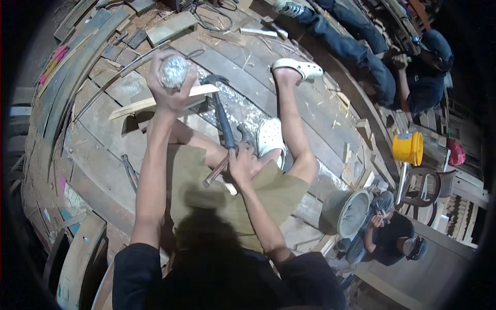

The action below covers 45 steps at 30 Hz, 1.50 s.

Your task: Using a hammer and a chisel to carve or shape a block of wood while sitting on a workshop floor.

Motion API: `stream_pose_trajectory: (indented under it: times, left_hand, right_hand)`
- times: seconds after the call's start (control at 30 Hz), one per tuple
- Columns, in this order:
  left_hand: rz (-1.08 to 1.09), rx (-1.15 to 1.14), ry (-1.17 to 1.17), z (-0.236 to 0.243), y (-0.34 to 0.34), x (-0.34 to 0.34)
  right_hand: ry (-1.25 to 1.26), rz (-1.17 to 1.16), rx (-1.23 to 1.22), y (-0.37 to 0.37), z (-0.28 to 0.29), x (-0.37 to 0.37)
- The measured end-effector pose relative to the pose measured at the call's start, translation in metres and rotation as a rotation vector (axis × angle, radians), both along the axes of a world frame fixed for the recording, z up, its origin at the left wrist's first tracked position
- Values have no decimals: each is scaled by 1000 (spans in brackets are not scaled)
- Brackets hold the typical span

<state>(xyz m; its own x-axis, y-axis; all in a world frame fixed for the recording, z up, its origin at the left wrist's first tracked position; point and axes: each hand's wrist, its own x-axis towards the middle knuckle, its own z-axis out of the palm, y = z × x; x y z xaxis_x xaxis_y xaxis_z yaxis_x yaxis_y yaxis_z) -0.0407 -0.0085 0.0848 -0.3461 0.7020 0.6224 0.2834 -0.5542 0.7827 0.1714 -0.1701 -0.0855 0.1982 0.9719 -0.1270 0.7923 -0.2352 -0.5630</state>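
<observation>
My left hand (pixel 168 93) is raised over the floor, its fingers wrapped round a clear, glinting plastic bottle (pixel 173 72) seen end on. In my lap, my right hand (pixel 242 164) is closed over the reddish handle of a hammer (pixel 219 171), whose metal head shows just beyond the fingers. A claw hammer with a dark blue handle (pixel 222 118) lies past it, its handle end close to my right fingers and its head near a pale wood strip (pixel 199 91). My left hand partly covers that strip.
Pincer-like tool handles (pixel 129 171) lie left of my lap. At right stand a grey bucket (pixel 353 213), a yellow bucket (pixel 408 149) and a wooden chair (pixel 422 185). Two other people sit on the right. Boards and wood scraps (pixel 173 28) line the far left.
</observation>
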Motion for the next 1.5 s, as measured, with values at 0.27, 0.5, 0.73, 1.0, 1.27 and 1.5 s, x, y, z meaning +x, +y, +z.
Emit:
stream_pose_trajectory:
  times: [0.27,0.5,0.73,1.0,1.27,1.5]
  left_hand:
    - [23,7,54,-7,5,-4]
    - [23,-28,-25,-9,5,-2]
    - [31,16,37,-4,5,-3]
    - [3,-1,-2,-4,10,-3]
    - [17,38,50,-6,12,-5]
    - [3,-32,-16,-3,14,-4]
  right_hand:
    - [-42,27,-16,1,5,0]
    - [-66,34,-63,4,6,0]
    - [-39,-2,-49,3,6,0]
    - [-46,7,9,3,0,2]
    - [-60,16,-34,2,1,0]
    - [-73,-21,-74,5,8,-1]
